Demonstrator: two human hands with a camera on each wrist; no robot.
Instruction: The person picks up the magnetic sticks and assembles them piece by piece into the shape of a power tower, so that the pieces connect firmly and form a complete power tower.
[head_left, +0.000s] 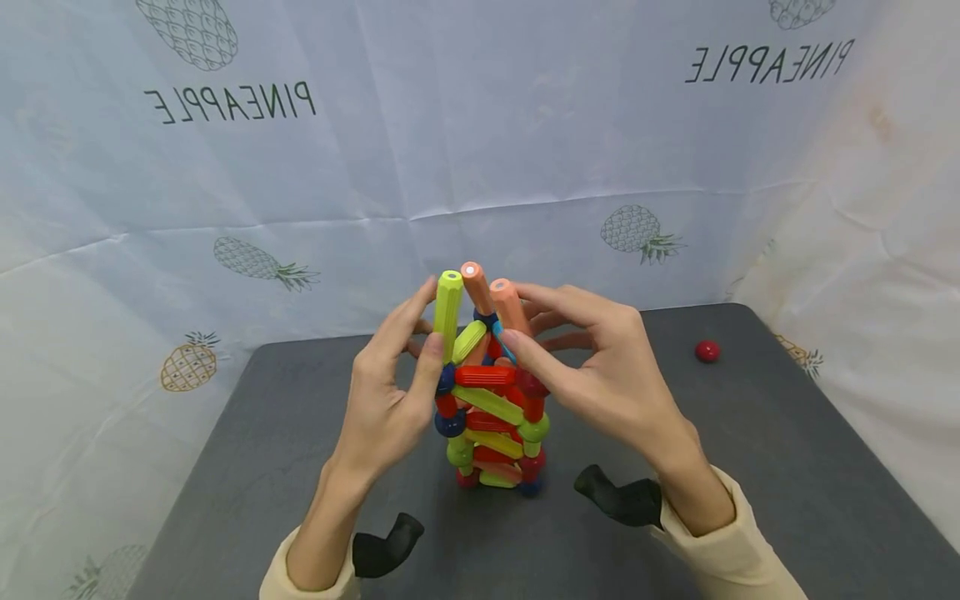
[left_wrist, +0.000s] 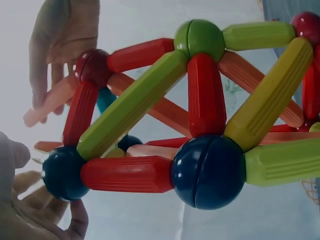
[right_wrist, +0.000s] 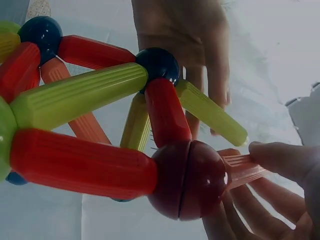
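Observation:
A tower of coloured magnetic building sticks and balls [head_left: 489, 421] stands upright on the dark table [head_left: 315, 450]. Three sticks rise from its top: one yellow-green, two orange. My left hand [head_left: 386, 396] has thumb and fingers about the yellow-green stick [head_left: 447, 312], which is set on a dark blue ball [left_wrist: 65, 172]. Beside the tower's right side, my right hand [head_left: 603, 358] pinches the front orange stick [right_wrist: 242, 170], whose lower end meets a dark red ball [right_wrist: 189, 180]. The rear orange stick [head_left: 477, 287] leans between them, on another dark blue ball.
A loose red ball [head_left: 707, 351] lies far right on the table. Behind hangs a pale cloth [head_left: 480, 125] printed with pineapples. Black curved wrist mounts [head_left: 386, 546] project inward from both cream sleeves.

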